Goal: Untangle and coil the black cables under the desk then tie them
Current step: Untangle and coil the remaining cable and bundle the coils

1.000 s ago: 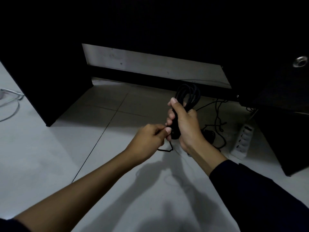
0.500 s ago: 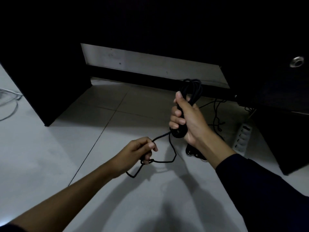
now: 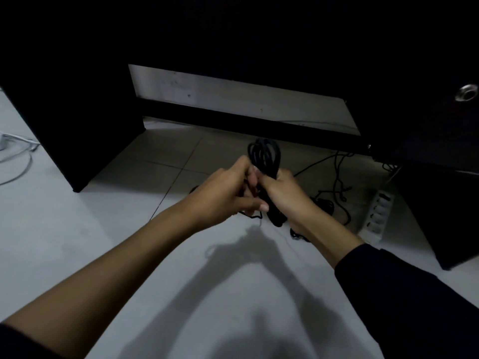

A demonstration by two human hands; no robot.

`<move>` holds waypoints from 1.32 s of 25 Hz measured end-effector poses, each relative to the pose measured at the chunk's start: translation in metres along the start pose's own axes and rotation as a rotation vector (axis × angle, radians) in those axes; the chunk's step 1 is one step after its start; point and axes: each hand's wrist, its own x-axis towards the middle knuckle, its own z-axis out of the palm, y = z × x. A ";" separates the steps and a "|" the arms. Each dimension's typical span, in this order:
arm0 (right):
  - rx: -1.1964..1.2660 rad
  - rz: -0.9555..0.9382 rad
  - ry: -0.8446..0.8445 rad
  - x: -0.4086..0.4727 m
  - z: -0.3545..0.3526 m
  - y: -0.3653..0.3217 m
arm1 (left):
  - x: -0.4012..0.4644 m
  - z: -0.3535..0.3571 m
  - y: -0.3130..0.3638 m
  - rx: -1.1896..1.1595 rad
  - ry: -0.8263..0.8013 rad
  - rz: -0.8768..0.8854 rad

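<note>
A coiled black cable stands upright in my right hand, which is closed around its middle; loops stick out above the fist and a bunch hangs below it. My left hand is pressed against the coil from the left, its fingers closed on the cable's loose end, a short bit of which shows under my fingers. More black cables lie loose and tangled on the floor to the right, under the desk.
A white power strip lies on the tiled floor at the right. The dark desk side panel stands at the left, a dark cabinet at the right. White cables lie at the far left.
My left hand, which had pulled the loose end down and to the left, has come back up against the coil. The slack loop is gone. My right hand has lowered slightly.
</note>
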 end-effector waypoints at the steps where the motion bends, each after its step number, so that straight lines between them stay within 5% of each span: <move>1: -0.018 0.004 -0.001 -0.002 0.005 -0.001 | 0.001 0.003 0.003 0.064 0.016 0.010; 6: -0.255 -0.008 0.014 -0.007 0.014 -0.003 | 0.002 0.005 0.002 0.227 0.066 -0.029; 14: -0.167 0.099 -0.112 0.003 0.013 -0.003 | -0.003 -0.024 -0.023 0.096 -0.176 -0.115; 19: -0.045 0.189 -0.089 -0.001 -0.014 0.003 | -0.021 -0.040 -0.053 0.360 -0.199 -0.115; 25: -0.023 0.199 -0.065 -0.004 -0.018 0.000 | -0.026 -0.032 -0.045 0.022 -0.514 -0.275; 29: 0.051 0.205 -0.034 -0.005 -0.026 0.002 | -0.025 -0.030 -0.033 -0.356 -0.227 -0.257; 33: 0.106 0.159 -0.139 -0.010 -0.011 0.005 | -0.017 -0.016 -0.016 -0.458 0.008 -0.277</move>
